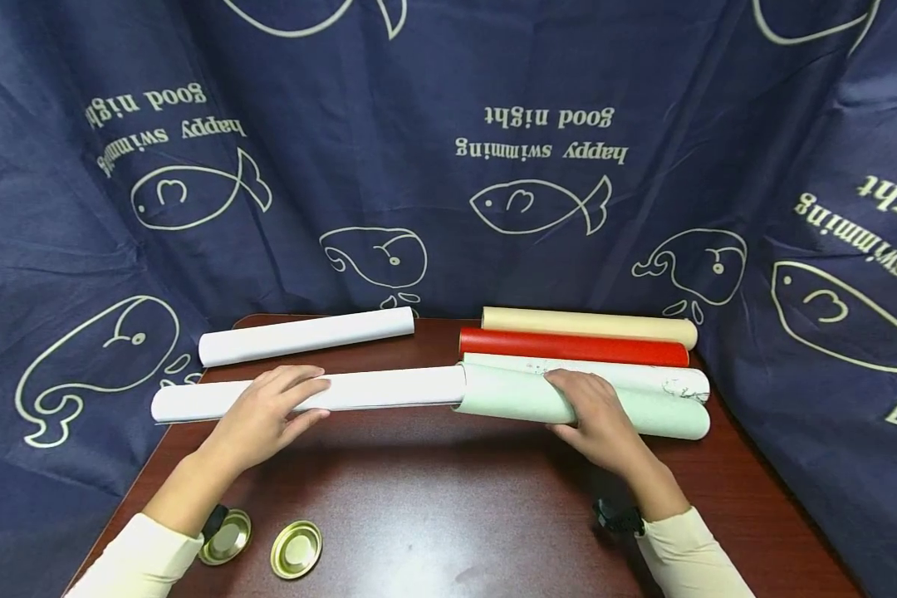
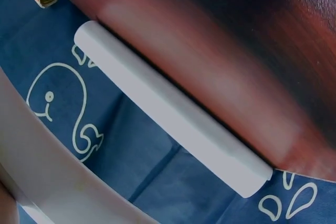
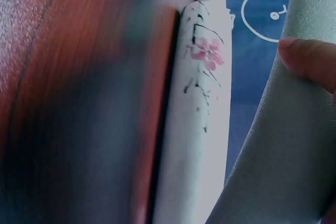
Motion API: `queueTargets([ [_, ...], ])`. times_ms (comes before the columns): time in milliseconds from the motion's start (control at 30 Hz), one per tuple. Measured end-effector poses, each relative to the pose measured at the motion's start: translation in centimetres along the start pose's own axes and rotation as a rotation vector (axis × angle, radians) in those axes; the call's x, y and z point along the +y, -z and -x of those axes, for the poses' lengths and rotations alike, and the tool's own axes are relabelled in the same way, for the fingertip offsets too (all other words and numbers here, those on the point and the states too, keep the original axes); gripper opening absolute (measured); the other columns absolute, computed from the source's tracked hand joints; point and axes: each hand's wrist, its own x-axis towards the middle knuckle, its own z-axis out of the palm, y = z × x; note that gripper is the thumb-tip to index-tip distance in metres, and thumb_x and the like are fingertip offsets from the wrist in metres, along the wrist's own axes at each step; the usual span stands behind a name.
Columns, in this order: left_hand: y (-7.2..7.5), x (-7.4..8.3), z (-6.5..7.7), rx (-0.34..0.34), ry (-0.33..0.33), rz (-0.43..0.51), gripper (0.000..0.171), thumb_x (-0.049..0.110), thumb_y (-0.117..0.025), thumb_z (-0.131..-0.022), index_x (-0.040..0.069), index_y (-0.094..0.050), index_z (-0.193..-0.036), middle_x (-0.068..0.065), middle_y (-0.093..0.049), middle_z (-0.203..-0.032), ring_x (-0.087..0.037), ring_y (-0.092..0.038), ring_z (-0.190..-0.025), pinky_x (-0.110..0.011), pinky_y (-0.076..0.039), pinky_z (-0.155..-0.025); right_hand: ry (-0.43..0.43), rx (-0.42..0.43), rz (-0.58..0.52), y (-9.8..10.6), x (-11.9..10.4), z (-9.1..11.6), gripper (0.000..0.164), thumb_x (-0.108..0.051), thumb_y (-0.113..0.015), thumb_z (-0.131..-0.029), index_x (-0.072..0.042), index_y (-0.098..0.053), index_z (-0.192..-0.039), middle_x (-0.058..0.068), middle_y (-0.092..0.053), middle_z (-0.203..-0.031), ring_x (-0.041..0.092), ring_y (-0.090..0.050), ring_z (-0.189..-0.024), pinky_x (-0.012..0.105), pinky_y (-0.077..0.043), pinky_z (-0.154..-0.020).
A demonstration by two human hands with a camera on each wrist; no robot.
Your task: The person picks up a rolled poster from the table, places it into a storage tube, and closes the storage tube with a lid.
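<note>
My left hand [image 1: 275, 413] grips a long white roll [image 1: 389, 389] from above, fingers over its top and thumb along the near side. With my right hand [image 1: 594, 417] I hold a pale green roll [image 1: 516, 394], thumb at its near edge. The white roll's right end meets the green roll's left end, overlapping it in the head view. Behind the green roll lies a white roll with a blossom print [image 3: 202, 98], partly covered. In the right wrist view a finger [image 3: 310, 59] presses on the textured green surface.
A second white roll [image 1: 306, 335] lies at the back left. A red roll [image 1: 575, 346] and a cream roll [image 1: 590, 325] lie at the back right. Gold round lids [image 1: 296, 550] sit by the left forearm. The blue curtain [image 1: 433, 166] hangs along the table's far edge.
</note>
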Motion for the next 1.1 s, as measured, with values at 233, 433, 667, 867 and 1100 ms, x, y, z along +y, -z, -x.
queueTargets([
  [233,0.0,1.2,-0.5,-0.023,-0.024,-0.001,0.044,0.027,-0.076,-0.074,0.014,-0.064,-0.114,-0.007,-0.058,-0.116,-0.024,-0.054,-0.106,-0.044,-0.042,-0.088,0.043,0.047,0.018,-0.7,-0.1,0.3,0.073,-0.017,-0.081,-0.059,-0.01,-0.051,-0.125,0.008,-0.054,-0.121,0.027,-0.048,-0.111,0.046,-0.032,-0.093],
  [433,-0.3,2.8,-1.3,-0.057,-0.021,-0.016,0.044,0.03,-0.074,-0.076,0.015,-0.063,-0.116,-0.006,-0.058,-0.116,-0.023,-0.054,-0.106,-0.044,-0.043,-0.087,0.043,0.039,0.013,-1.2,-0.3,0.5,0.071,-0.018,-0.08,-0.061,-0.012,-0.052,-0.126,0.005,-0.053,-0.123,0.025,-0.046,-0.114,0.045,-0.031,-0.093],
  [667,-1.3,4.5,-2.5,-0.081,-0.036,-0.058,0.044,0.032,-0.074,-0.075,0.015,-0.063,-0.115,-0.005,-0.06,-0.112,-0.023,-0.056,-0.102,-0.044,-0.044,-0.086,0.06,0.047,0.023,-1.8,-0.5,0.9,0.071,-0.019,-0.081,-0.059,-0.011,-0.053,-0.124,0.005,-0.054,-0.123,0.025,-0.046,-0.114,0.045,-0.031,-0.092],
  [867,-3.2,6.7,-3.3,-0.07,-0.029,-0.097,0.043,0.035,-0.075,-0.075,0.015,-0.064,-0.113,-0.005,-0.062,-0.11,-0.022,-0.058,-0.099,-0.043,-0.046,-0.082,0.076,0.039,0.026,-2.4,-0.9,0.9,0.07,-0.021,-0.079,-0.06,-0.012,-0.053,-0.124,0.005,-0.053,-0.124,0.026,-0.045,-0.115,0.044,-0.03,-0.093],
  [1100,-5.7,9.2,-4.3,-0.088,0.002,-0.104,0.041,0.035,-0.074,-0.076,0.016,-0.065,-0.111,-0.005,-0.062,-0.11,-0.021,-0.057,-0.1,-0.04,-0.046,-0.083,0.097,0.017,0.023,-3.3,-1.7,0.8,0.071,-0.024,-0.08,-0.061,-0.013,-0.053,-0.125,0.003,-0.052,-0.125,0.024,-0.044,-0.116,0.045,-0.028,-0.097],
])
